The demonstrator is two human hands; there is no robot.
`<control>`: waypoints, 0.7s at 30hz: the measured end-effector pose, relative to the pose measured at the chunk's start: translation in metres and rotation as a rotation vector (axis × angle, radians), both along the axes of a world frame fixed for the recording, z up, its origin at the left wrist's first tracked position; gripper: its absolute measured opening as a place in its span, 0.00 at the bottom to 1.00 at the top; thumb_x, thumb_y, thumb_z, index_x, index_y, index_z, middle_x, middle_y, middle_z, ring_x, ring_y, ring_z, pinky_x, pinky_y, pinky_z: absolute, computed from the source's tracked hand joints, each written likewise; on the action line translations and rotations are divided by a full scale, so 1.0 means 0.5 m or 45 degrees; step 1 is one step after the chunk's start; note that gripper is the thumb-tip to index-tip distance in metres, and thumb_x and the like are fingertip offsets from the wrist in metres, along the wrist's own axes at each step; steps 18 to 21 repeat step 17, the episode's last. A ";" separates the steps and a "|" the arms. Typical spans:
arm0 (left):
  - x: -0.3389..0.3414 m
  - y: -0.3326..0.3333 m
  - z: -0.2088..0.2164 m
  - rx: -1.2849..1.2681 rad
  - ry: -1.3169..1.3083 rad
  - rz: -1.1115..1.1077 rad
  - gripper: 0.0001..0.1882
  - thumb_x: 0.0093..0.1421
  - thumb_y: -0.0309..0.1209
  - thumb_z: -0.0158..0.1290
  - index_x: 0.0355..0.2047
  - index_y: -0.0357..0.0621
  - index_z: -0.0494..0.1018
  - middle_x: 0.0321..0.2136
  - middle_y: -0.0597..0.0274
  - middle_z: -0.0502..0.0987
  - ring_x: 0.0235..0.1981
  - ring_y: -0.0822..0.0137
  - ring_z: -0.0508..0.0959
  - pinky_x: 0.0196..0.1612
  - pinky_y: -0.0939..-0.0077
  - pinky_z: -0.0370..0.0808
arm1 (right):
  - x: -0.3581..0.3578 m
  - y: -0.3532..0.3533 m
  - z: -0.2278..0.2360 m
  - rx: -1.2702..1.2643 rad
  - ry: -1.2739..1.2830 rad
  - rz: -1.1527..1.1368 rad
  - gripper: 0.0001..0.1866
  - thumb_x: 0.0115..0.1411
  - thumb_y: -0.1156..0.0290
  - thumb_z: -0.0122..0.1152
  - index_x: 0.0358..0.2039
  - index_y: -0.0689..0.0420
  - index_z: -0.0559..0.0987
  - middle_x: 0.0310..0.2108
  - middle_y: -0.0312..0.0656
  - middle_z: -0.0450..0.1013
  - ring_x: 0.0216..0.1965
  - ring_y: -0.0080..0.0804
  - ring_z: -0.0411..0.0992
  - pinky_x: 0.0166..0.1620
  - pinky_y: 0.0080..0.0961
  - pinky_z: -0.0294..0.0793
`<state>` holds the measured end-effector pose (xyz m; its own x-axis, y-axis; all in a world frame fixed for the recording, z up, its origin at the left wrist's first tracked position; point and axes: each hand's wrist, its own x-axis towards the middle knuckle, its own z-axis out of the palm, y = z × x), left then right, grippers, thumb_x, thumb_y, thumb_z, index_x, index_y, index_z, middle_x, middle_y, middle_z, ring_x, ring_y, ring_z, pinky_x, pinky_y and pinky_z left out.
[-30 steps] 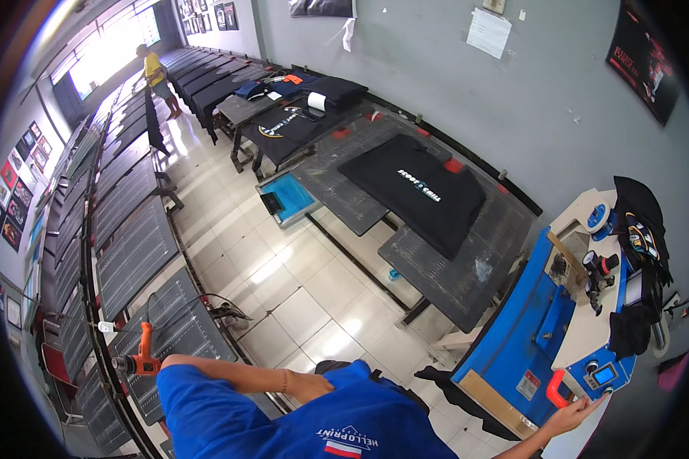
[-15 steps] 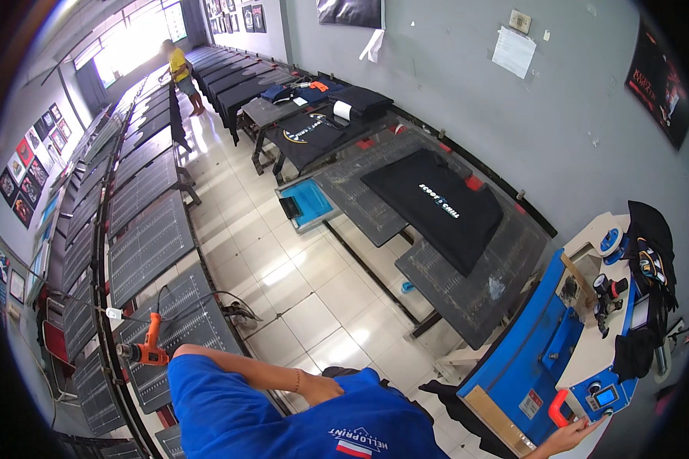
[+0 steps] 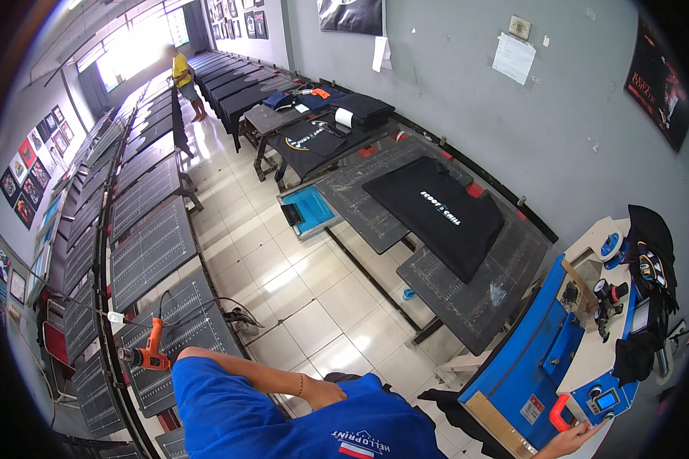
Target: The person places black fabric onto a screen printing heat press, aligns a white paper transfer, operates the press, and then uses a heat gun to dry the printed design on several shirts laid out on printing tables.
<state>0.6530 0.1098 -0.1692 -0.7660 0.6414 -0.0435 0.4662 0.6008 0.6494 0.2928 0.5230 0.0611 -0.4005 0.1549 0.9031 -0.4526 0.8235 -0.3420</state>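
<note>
My left hand rests against the front of my blue shirt, a bracelet at its wrist; its fingers are mostly hidden. At the lower right, my right hand is held at the heat press, its fingers stretched toward the lower edge of the control box. Whether a fingertip touches a button there I cannot tell. The red handle stands just above this hand, not gripped. Black fabric hangs out from under the blue press plate.
A black printed T-shirt lies on the dark boards to the right. An orange heat gun sits on the left row of boards, its cable trailing. A blue-meshed screen frame leans by the aisle. Far off stands a person in yellow.
My view has shifted slightly. Both hands keep nearly the same places, the right one still at the control box. The distant person has shifted posture a little.
</note>
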 end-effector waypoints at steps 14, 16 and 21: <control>0.000 0.001 0.023 0.015 -0.041 0.028 0.20 0.49 0.41 0.60 0.36 0.39 0.73 0.36 0.47 0.76 0.38 0.47 0.75 0.39 0.54 0.74 | -0.048 0.083 -0.050 -0.001 -0.014 0.011 0.22 0.66 0.65 0.50 0.53 0.70 0.71 0.47 0.65 0.71 0.48 0.62 0.71 0.54 0.52 0.69; 0.001 0.002 0.004 0.065 -0.034 0.036 0.21 0.49 0.42 0.60 0.37 0.39 0.74 0.36 0.47 0.76 0.39 0.46 0.75 0.39 0.54 0.74 | -0.052 0.103 -0.064 -0.206 -0.200 0.023 0.23 0.67 0.66 0.46 0.60 0.59 0.64 0.46 0.58 0.72 0.47 0.55 0.73 0.50 0.46 0.74; 0.001 0.003 -0.012 0.100 -0.035 0.020 0.21 0.49 0.42 0.60 0.37 0.39 0.74 0.36 0.46 0.76 0.40 0.46 0.75 0.40 0.54 0.74 | -0.032 0.117 -0.061 -0.198 -0.205 -0.008 0.23 0.67 0.66 0.46 0.60 0.59 0.64 0.46 0.58 0.72 0.47 0.55 0.73 0.50 0.46 0.74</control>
